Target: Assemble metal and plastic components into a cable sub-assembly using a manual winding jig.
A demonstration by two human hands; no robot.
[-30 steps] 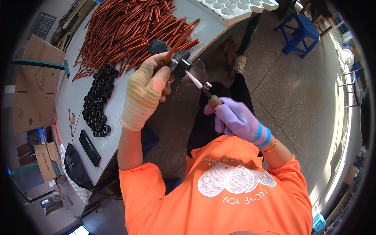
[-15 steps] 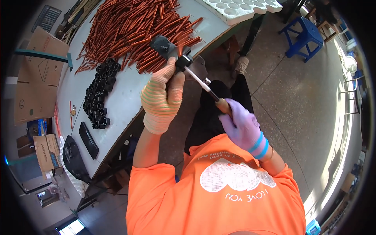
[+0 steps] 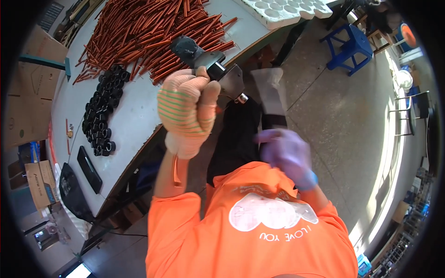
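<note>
My left hand (image 3: 187, 104), in a striped glove, is curled closed beside a metal holder (image 3: 211, 59) with a dark rounded end (image 3: 185, 48). A black piece (image 3: 216, 71) sits at the holder's end near my fingertips. What my left fingers hold is hidden. A copper-coloured strip (image 3: 176, 171) shows against my left forearm below the cuff. My right hand (image 3: 287, 153), in a purple glove, is smeared by motion over my lap. A whitish smear (image 3: 270, 88) fans out beyond it, where the white shaft of its wooden-handled tool swings.
A heap of copper-coloured rods (image 3: 143, 37) covers the far part of the table (image 3: 127, 125). Black rings (image 3: 99, 113) lie in a cluster beside a phone (image 3: 89, 169) and a black pouch (image 3: 74, 192). A white foam tray (image 3: 273, 11) stands far right. A blue stool (image 3: 350, 48) is on the floor.
My right hand has drawn the tool back from the black piece, and the tool is now a blur. My left fingers have curled in more. The copper strip now shows by my left forearm.
</note>
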